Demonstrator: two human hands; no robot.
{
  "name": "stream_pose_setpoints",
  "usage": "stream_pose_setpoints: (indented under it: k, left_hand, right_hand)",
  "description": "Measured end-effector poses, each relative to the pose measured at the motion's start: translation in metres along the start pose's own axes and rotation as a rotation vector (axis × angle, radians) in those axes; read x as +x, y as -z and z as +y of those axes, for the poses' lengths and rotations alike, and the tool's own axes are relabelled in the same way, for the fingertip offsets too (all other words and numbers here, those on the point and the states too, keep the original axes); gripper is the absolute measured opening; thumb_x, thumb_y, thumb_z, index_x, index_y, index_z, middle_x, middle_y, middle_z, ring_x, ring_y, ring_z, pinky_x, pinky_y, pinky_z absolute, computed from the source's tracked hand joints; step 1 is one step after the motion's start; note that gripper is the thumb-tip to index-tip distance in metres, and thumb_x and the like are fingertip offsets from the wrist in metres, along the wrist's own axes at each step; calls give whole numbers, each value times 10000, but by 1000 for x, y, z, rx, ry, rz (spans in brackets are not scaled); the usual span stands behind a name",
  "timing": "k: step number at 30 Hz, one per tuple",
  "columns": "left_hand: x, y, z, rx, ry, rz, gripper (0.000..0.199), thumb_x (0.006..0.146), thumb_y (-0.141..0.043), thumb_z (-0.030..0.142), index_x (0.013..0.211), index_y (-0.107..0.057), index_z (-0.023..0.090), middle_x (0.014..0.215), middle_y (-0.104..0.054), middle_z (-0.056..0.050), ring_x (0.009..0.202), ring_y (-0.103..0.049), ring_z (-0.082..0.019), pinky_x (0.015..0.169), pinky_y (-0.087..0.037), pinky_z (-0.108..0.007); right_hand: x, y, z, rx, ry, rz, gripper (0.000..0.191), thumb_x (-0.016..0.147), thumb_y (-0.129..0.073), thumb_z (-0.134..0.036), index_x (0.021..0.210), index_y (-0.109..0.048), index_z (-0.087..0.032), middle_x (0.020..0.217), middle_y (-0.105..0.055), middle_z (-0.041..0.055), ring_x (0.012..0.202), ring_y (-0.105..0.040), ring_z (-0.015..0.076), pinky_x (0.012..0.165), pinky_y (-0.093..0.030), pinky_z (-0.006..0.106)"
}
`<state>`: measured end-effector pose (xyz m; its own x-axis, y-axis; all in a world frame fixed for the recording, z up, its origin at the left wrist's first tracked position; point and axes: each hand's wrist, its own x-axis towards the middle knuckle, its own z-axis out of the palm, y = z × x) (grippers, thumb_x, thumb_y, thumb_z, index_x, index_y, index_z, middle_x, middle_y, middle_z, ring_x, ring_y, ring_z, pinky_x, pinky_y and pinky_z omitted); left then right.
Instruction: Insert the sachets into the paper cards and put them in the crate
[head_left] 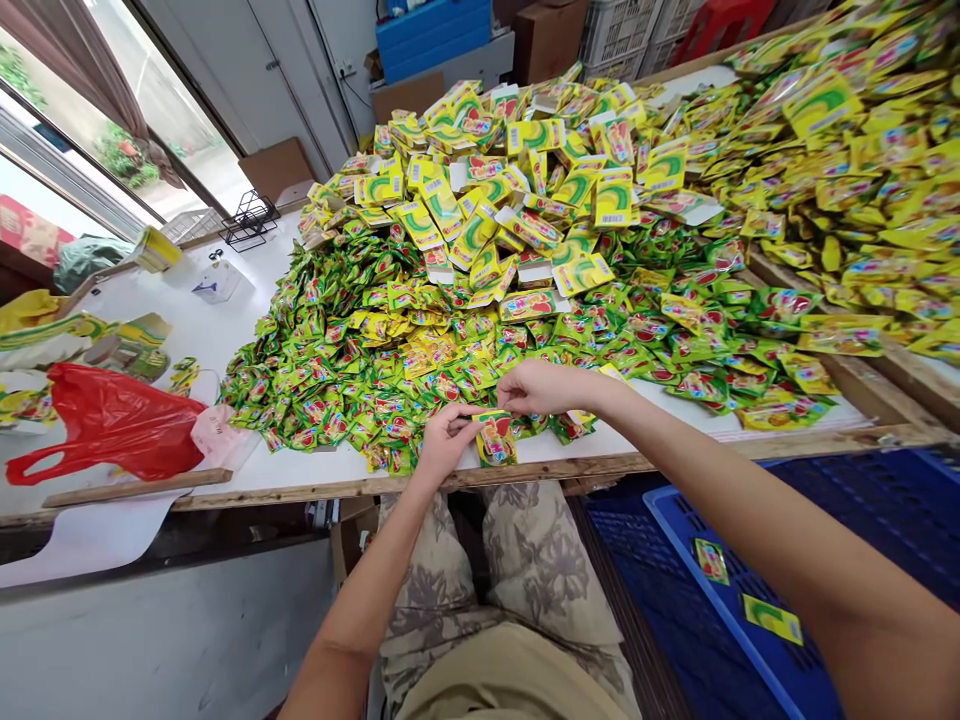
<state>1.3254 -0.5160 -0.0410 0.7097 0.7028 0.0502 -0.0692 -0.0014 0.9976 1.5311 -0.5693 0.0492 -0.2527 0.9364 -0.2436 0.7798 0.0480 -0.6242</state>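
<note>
My left hand (448,438) pinches a small green and yellow candy packet (496,442) with a red watermelon print at the table's front edge. Just above the packet's top edge is my right hand (534,388), its fingers curled closed and pointing down; what they hold, if anything, is hidden. Right behind both hands spreads a heap of small green candy sachets (322,350). Yellow and green cardboard boxes (442,205), several with white flaps standing open, lie piled on top of that heap.
A large heap of yellow sachets (862,190) fills the right side, behind a wooden strip (885,395). At left lie a red plastic bag (124,425) and a black wire rack (250,220). Below right, a blue crate (675,510) holds two small packets (772,618).
</note>
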Motion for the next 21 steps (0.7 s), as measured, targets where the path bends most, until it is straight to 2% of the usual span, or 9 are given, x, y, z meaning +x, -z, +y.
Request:
stream_pose_setpoints:
  k: [7,12,16,19,21]
  left_hand:
    - [0,-1,-1,4,-5,-7,311,753,-734,412,934,-707,161,996,-711,-81,771,-693,-150,728,-578,-285]
    - [-1,-1,-6,25,-66,34,261,758,-735,386,898,-721,167,980,-688,-74,848,-678,-162,771,-570,-297]
    - [-1,-3,-8,44,-102,56,232,779,-715,376,882,-717,169,980,-673,-76,901,-666,-173,785,-566,-304]
    - [-4,-6,-2,68,-69,44,227,799,-694,365,910,-697,168,1000,-677,-79,878,-672,-170,781,-567,-302]
    - [-10,-10,6,103,-26,56,256,815,-679,337,1018,-667,181,1046,-681,-84,854,-682,-165,765,-569,-294]
  right_hand:
    - [0,0,-8,-153,27,-7,181,680,-523,-43,632,-623,-186,568,-607,-22,517,-495,122,532,-324,231]
    - [-16,-17,-4,-223,35,125,190,766,-488,-83,723,-647,-178,613,-624,19,540,-506,148,544,-328,250]
    - [-30,-42,6,3,99,280,139,826,-508,-189,841,-646,-199,745,-672,38,658,-603,175,626,-425,263]
    - [-25,-61,5,237,48,453,145,850,-564,-353,836,-610,-216,772,-671,46,703,-641,198,661,-487,300]
    - [-23,-67,-3,356,24,583,199,851,-573,-414,800,-590,-223,769,-656,50,708,-640,208,669,-512,327]
